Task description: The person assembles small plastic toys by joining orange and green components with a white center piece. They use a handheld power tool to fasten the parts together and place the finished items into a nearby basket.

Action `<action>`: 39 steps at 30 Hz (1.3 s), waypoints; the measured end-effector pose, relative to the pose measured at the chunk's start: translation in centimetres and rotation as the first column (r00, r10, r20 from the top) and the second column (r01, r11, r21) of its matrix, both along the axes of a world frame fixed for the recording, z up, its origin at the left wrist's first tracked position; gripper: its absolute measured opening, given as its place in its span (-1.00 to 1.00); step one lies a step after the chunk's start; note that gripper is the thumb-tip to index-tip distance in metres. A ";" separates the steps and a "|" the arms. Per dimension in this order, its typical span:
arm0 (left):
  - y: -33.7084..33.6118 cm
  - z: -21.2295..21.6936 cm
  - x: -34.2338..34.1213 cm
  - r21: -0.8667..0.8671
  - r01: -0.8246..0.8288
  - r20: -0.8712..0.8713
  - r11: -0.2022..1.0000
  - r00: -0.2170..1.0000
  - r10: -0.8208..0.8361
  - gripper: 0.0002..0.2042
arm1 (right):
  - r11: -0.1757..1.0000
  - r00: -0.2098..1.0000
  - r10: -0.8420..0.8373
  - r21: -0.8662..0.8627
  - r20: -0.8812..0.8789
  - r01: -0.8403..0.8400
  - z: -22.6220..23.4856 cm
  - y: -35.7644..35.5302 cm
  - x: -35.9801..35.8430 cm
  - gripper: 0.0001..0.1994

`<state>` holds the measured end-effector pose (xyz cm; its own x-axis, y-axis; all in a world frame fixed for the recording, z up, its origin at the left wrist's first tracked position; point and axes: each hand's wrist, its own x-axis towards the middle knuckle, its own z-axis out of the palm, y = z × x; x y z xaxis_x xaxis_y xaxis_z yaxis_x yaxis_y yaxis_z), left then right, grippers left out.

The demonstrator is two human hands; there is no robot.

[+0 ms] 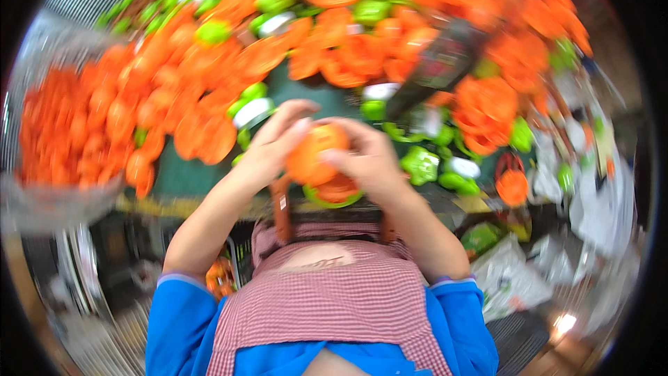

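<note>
Above the table's near edge, my right hand (pixel 367 157) grips an orange round plastic part (pixel 313 153), its thumb across the front. At the part's upper left edge is my left hand (pixel 282 132), thumb against it and fingers curving behind; motion blurs them. Just below, partly covered, lies another orange piece with a bright green rim (pixel 335 195). Green and white small parts (pixel 254 113) lie beside my left hand. Right of my right hand are a green scalloped plastic part (pixel 419 165) and a green-and-white piece (pixel 460 174).
Orange plastic shells (pixel 341 49) are heaped across the dark green table (pixel 182 179). A clear bag (pixel 62 202) full of orange pieces stands at the left. A dark elongated object (pixel 438 66) leans over the pile. White plastic bags (pixel 602 202) hang at the right.
</note>
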<state>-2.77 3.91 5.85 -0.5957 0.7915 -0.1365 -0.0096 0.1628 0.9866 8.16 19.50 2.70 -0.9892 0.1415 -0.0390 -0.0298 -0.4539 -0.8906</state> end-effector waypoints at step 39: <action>-2.9 -6.1 3.1 -0.459 0.001 -0.503 0.888 0.824 -0.261 0.01 | 0.197 0.972 0.197 0.976 -0.127 0.088 -2.7 1.5 4.1 -0.30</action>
<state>0.38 1.03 -0.21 -0.5670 0.8073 -0.1634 0.5518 0.5196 0.6523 12.31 21.01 0.03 -0.9576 -0.1299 0.2573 -0.2628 0.7599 -0.5945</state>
